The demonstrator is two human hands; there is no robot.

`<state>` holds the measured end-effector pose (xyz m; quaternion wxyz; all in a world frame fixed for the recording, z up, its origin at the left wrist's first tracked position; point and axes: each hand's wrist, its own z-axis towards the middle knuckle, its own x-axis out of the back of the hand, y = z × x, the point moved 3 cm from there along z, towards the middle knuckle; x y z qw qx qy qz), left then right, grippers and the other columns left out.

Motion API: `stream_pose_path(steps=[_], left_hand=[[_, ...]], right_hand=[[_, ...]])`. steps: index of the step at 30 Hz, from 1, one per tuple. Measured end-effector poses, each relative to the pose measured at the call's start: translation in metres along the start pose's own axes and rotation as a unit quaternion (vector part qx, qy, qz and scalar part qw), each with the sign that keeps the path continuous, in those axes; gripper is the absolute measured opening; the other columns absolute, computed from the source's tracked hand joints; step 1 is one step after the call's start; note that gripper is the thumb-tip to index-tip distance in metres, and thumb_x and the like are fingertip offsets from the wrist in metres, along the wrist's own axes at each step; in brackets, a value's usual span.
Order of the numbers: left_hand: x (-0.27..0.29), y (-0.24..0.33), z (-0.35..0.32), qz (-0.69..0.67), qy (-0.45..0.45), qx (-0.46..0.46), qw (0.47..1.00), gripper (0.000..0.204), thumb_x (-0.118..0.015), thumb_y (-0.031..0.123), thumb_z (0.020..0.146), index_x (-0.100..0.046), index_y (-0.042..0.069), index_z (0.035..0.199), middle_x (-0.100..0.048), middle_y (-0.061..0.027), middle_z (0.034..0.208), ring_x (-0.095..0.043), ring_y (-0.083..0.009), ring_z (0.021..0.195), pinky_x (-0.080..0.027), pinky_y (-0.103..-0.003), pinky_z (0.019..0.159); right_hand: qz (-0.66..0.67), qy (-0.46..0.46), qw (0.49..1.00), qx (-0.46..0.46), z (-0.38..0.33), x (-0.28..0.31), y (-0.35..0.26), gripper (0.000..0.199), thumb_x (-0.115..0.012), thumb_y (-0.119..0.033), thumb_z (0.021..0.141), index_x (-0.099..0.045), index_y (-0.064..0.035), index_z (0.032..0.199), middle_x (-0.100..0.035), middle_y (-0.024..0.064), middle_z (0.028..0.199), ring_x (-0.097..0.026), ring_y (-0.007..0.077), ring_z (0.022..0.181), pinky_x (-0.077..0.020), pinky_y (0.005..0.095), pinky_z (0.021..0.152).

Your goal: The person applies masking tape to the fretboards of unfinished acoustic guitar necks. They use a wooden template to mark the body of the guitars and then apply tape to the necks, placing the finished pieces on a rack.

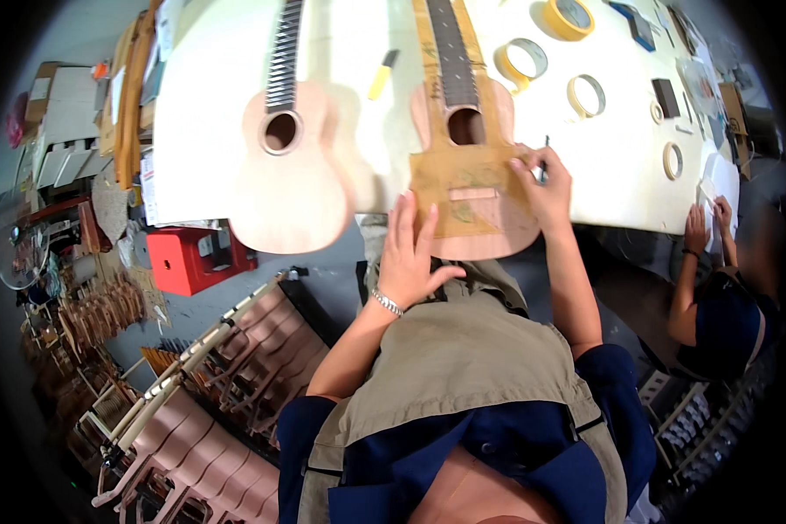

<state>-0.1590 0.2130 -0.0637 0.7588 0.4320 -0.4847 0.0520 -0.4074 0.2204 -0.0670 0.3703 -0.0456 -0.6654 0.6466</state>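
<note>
An unpainted ukulele (505,245) lies at the front edge of the white table, its neck pointing away from me. Over its top sits a tan, worn template (428,175) with a rectangular slot below the sound hole, and its two strips run up beside the fretboard. My left hand (406,249) rests on the template's lower left edge, fingers stretched and thumb spread. At the template's right edge, my right hand (550,188) pinches a thin dark pen-like tool (544,168); its exact kind is hard to see. Left of these lies a second bare ukulele (297,196).
Rolls of yellowish tape (570,17) lie on the table (201,131) to the right. A yellow-handled cutter (381,79) lies between the ukuleles. Below the table's left side stands a red box (183,262); a rack of wooden parts (210,445) is nearer. A co-worker's hands (697,229) are at right.
</note>
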Motion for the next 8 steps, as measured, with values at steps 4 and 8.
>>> stream_pose_path(steps=[4, 8], left_hand=[[0.084, -0.051, -0.008, 0.054, 0.073, -0.028, 0.996, 0.084, -0.064, 0.050, 0.077, -0.035, -0.002, 0.136, -0.042, -0.0203, 0.136, -0.038, -0.0359, 0.127, -0.026, -0.049, 0.107], [0.157, -0.163, -0.040, 0.134, 0.208, 0.122, 0.961, 0.071, -0.044, 0.050, 0.090, -0.033, -0.005, 0.135, -0.039, -0.0165, 0.140, -0.029, -0.0375, 0.133, -0.017, -0.046, 0.110]], right_hand=[[0.269, 0.035, 0.955, -0.121, 0.019, 0.012, -0.030, 0.032, -0.063, -0.002, 0.085, -0.037, -0.0106, 0.068, -0.055, -0.0009, 0.075, -0.045, 0.0027, 0.070, -0.0374, 0.0168, 0.061], [0.279, 0.030, 0.955, -0.096, 0.016, -0.044, -0.064, 0.030, -0.063, -0.004, 0.085, -0.038, -0.0110, 0.071, -0.056, -0.0023, 0.079, -0.045, 0.0026, 0.070, -0.0392, 0.0180, 0.065]])
